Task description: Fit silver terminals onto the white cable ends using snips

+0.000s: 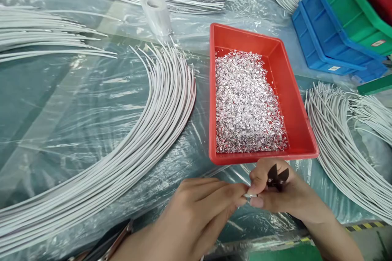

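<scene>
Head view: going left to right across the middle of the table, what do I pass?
Big arc of white cables → red tray holding silvery bits → white cable bundle at the right edge.

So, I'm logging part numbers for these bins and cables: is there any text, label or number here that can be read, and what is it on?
No text can be read.
Green bin: white sticker with a red mark, too blurred to read.
Blue bin: small white label on its front edge, too small to read.
Red tray, white cables, tape roll: no marking visible.
</scene>
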Tool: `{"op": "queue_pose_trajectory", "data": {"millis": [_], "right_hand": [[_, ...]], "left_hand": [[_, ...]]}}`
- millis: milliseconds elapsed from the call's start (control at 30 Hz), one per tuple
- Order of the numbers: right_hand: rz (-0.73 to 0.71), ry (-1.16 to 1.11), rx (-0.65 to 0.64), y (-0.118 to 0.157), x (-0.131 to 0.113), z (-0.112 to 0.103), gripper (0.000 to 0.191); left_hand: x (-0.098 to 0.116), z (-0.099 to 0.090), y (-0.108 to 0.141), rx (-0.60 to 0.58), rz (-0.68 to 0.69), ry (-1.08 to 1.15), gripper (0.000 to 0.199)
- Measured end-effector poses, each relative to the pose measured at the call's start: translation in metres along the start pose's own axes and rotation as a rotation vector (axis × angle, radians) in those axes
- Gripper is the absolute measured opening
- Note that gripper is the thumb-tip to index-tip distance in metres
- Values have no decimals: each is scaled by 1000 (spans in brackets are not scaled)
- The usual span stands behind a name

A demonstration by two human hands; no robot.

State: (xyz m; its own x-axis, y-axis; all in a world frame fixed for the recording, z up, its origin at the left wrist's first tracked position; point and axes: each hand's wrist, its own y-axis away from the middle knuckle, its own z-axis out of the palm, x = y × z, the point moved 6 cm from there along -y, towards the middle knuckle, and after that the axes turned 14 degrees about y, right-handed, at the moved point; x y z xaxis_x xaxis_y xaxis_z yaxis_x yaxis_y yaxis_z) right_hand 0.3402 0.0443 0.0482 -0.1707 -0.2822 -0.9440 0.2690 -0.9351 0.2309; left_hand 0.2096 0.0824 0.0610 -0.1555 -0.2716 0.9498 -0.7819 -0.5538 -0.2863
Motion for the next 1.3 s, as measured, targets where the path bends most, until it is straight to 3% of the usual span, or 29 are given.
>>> {"op": "queue_pose_trajectory", "data": {"millis": [500, 733, 833, 1000, 1300], "right_hand": [[102, -147, -26, -2, 13, 0, 18], [155, -133, -3, 0, 16, 0, 20], [192, -139, -26, -1, 18, 0, 23], [241, -156, -1, -1, 21, -3, 28], [210, -180, -21, 0, 24, -2, 22]], "left_hand": [[0, 0, -4, 14, -7, 40, 14], [-4, 0, -10, 24, -153, 191, 18], [-11, 4, -7, -28, -296, 273, 21], [-21, 13, -3, -119, -525, 566, 33], [-29, 24, -1, -165, -697, 961, 34]]}}
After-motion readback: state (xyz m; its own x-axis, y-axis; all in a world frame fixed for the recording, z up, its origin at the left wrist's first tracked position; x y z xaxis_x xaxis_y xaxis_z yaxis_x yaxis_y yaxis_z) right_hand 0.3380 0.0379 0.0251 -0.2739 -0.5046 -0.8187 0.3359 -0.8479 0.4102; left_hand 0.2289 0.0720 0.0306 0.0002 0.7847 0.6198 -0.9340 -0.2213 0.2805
